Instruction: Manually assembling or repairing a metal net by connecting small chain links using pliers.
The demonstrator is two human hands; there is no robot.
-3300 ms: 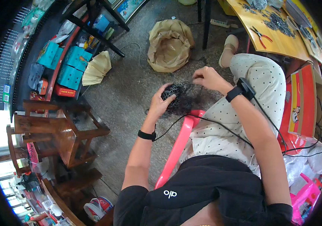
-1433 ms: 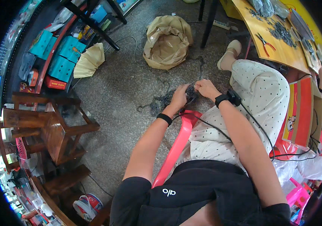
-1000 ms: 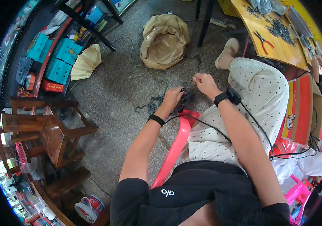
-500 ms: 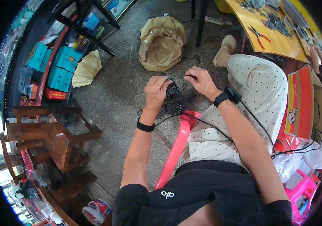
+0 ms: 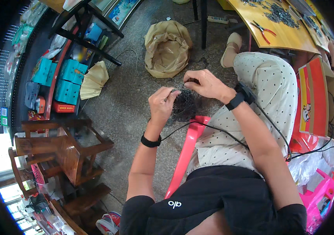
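Observation:
A dark, tangled mesh-like bundle (image 5: 185,105) hangs below and between my hands, above the floor near the pink stool. My left hand (image 5: 161,102) is closed, with thumb and forefinger pinching the bundle's upper left edge. Just right of and above it, my right hand (image 5: 210,85) has its fingers curled in a pinch near the bundle's top. Whatever lies between the right fingertips is too small to make out. Each wrist wears a black band.
A brown paper-like sack (image 5: 167,49) stands open beyond my hands. The pink stool (image 5: 186,156) is close below. Wooden chair (image 5: 63,152) and shelves with teal boxes (image 5: 67,92) are at left. Pliers (image 5: 263,32) and small metal pieces lie on the yellow table (image 5: 249,13).
My right hand has moved left and slightly down, closer to my left hand. The left hand has shifted a little lower. The whole view has tilted slightly.

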